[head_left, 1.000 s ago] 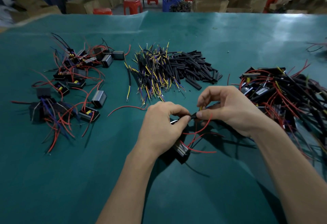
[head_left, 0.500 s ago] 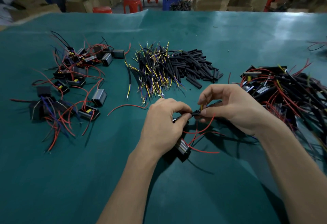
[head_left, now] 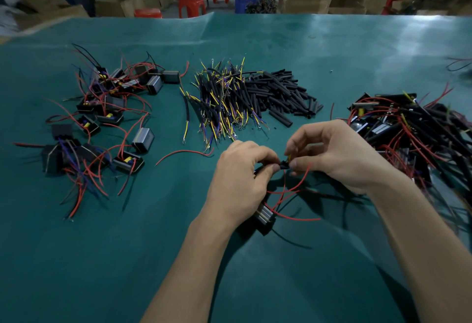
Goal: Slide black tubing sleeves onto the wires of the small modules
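My left hand pinches a short black tubing sleeve between thumb and forefinger. My right hand pinches the sleeve's other end together with a thin yellow-tipped wire. Below my left hand hangs a small black and silver module, partly hidden by the palm, with red wires looping from it across the green mat. A heap of loose black sleeves lies behind the hands, beside a bundle of yellow-tipped sleeved wires.
Several modules with red and blue wires are scattered on the left of the green table. A dense pile of modules and wires lies at the right. One loose red wire lies left of my hands. Boxes and red stools stand beyond the table.
The two hands have drawn closer together along the wire, so less of the sleeve shows between the fingertips. The module under my left hand has barely shifted.
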`<state>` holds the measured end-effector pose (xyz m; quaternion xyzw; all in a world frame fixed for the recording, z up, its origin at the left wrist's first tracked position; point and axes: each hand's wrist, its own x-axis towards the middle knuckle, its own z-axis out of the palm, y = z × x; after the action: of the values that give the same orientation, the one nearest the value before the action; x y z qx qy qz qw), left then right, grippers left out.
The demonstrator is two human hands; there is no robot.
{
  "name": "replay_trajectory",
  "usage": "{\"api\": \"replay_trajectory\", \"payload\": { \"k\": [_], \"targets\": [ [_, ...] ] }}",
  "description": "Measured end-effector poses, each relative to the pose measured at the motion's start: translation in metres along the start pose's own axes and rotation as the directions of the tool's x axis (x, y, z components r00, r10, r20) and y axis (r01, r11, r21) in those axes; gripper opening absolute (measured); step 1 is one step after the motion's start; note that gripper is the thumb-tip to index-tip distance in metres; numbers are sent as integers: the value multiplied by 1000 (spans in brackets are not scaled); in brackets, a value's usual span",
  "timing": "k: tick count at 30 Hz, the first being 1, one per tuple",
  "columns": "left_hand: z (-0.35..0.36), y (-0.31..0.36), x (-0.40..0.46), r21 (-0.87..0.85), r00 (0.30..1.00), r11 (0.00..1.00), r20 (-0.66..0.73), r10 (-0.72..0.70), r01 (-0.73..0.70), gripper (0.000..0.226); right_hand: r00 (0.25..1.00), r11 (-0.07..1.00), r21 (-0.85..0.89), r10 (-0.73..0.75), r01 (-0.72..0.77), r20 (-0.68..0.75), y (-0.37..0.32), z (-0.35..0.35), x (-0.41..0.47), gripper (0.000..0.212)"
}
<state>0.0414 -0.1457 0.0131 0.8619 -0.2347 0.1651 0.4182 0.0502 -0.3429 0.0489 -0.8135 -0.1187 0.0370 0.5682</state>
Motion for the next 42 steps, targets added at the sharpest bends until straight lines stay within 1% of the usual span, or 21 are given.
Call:
{"api": "replay_trajectory", "payload": {
  "k": [2,7,10,15,17,19,21,24,26,28,30,33,37,39,42],
  "targets": [
    [1,0,0,1,1000,1000,-1,-5,5,5,1000,1000,-10,2,-2,-6,0,1,1,28],
    [4,3,0,13,999,1000,-28,18,-18,3,1000,999,51,3,-2,-21,-1,3,0,28],
    [4,3,0,-18,999,1000,-53,13,-14,5,999,997,82,13,-9,-46,-2,3,0,31],
    [1,3,0,-51,997,997,-49,-57,55,14,997,1000,-3,-9,8,-72,-4,4,2,27],
    [1,4,-1,-60,996,996,-47,-72,69,15,997,1000,-8,-6,6,-71,-4,5,1,22],
    [1,6,-1,-69,996,995,-34,-80,78,17,998,1000,-2,5,-5,-65,-4,5,0,20],
    [0,7,-1,-101,995,990,-18,-101,99,15,999,1000,2,10,-10,-40,-3,4,0,21],
    [-2,4,0,-163,989,975,13,-148,149,2,1000,1000,-6,-2,2,-11,-2,2,1,23],
    [-2,2,0,-183,979,962,68,-193,202,7,1000,999,34,-5,6,-3,-2,1,0,23],
    [-3,-1,2,-241,950,928,197,-241,285,17,1000,997,82,-16,16,5,-2,1,0,23],
    [-4,-4,2,-269,912,900,327,-249,342,30,999,995,95,-31,30,7,-2,1,0,23],
    [-4,-5,4,-288,877,876,408,-253,387,36,999,992,117,-45,41,29,-2,1,0,24],
    [-1,-3,5,-297,862,852,414,-292,432,35,998,993,116,-40,34,49,-3,1,-1,24],
    [0,-5,5,-327,869,837,391,-302,438,29,998,995,94,-32,27,47,-2,1,0,24],
    [2,-7,4,-327,890,848,335,-309,417,22,999,1000,23,-6,5,35,-1,1,0,22]
  ]
}}
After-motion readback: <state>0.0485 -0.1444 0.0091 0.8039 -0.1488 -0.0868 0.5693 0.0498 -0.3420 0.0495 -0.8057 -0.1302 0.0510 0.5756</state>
